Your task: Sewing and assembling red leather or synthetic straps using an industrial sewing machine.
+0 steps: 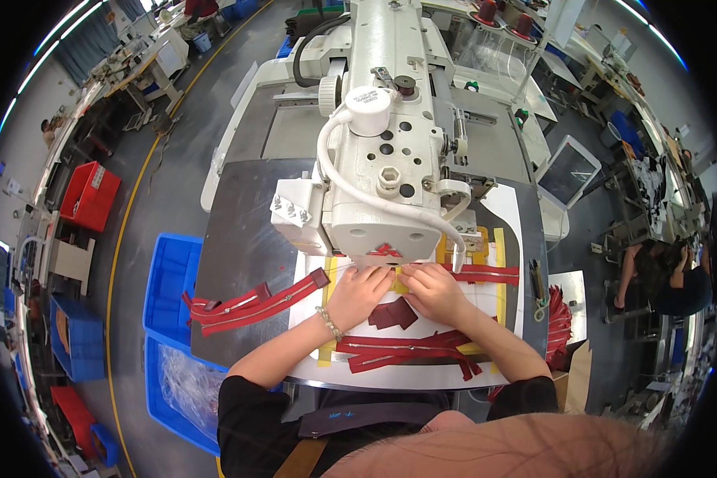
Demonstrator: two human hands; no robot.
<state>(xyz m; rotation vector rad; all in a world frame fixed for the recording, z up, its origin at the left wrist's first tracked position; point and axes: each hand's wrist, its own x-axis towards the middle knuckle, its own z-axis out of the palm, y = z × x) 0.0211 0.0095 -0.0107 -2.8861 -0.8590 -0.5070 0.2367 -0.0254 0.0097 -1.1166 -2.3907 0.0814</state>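
Both hands rest low under the front of a white sewing machine head. My left hand lies with fingers stretched forward, its tips close to the machine's lower edge. Close beside it, my right hand lies flattish, fingers pointing inward. A strip of yellow shows between them; what lies beneath the fingers is hidden. Just below the hands sits a small dark maroon fabric piece. Red zippers lie across the white sheet nearer me. More red zippers with maroon ends lie to the left.
Another red zipper lies right of the machine head. Blue bins stand left of the table, one holding clear plastic. At the right are a bundle of red zippers, a cardboard box and a tilted screen. Another person sits far right.
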